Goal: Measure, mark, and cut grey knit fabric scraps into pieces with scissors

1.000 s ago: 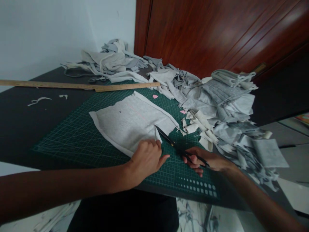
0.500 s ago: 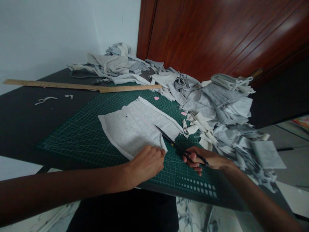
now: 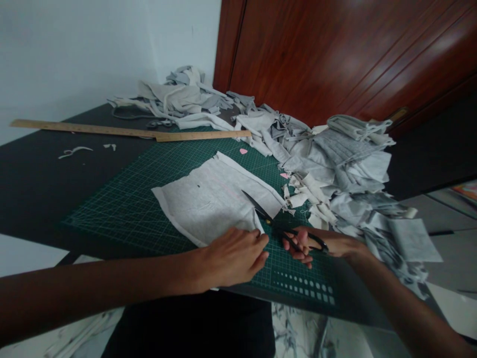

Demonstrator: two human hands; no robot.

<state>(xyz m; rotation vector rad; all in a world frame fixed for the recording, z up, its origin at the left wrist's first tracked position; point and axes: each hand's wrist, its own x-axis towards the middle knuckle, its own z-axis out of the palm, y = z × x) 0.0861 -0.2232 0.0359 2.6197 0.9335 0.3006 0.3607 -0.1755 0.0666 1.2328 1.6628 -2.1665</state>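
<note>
I'd call this mid-cut: left hand (image 3: 235,256) pinching grey fabric (image 3: 208,199), right hand (image 3: 334,242) curled round scissors (image 3: 259,209); next snip needs tension.

On the counter (image 3: 33,184) before you, the cloth (image 3: 201,199) lies on the cutting mat (image 3: 122,204), the ruler (image 3: 130,133) behind it, the scissors (image 3: 269,222) across its right side, the fabric heap (image 3: 343,164) farther right.

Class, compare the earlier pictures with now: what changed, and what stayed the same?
The pale cloth has shifted slightly toward the near edge of the green mat. The left hand, at the cloth's near corner, has moved right, its thumb drawn in. The right hand still grips the black scissors, one blade over the cloth; the pink pieces and scrap heap stayed put.
</note>
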